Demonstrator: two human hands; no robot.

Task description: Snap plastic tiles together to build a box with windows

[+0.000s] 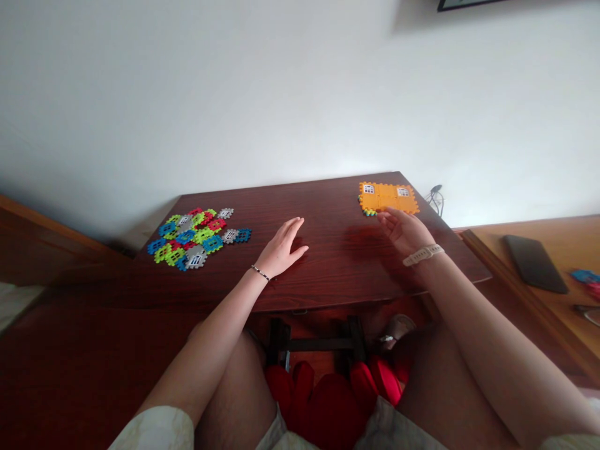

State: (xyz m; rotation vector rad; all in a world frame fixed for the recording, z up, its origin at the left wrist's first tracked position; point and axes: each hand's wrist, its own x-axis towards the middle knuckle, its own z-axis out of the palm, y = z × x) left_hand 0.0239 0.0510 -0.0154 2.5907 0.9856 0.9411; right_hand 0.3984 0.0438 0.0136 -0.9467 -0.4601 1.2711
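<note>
Orange tile panel (388, 198) flat at table's (328, 275) far right edge. My right hand (407, 231) just short of it, fingers loosely curled, holding nothing. Left hand (281, 249) flat, fingers together. Best grip: panel's near edge, avoid flexing joints. Loose tile pile (197, 237) far left.

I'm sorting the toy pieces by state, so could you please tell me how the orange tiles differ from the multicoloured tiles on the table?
The orange tiles are joined into one flat panel with white windows; the multicoloured tiles lie as a loose, overlapping heap. The orange tiles are one colour; the multicoloured tiles mix green, blue, red and grey. The orange tiles sit at the right hand's fingertips; the multicoloured tiles lie apart from the left hand. Both have toothed edges and rest on the dark table.
</note>
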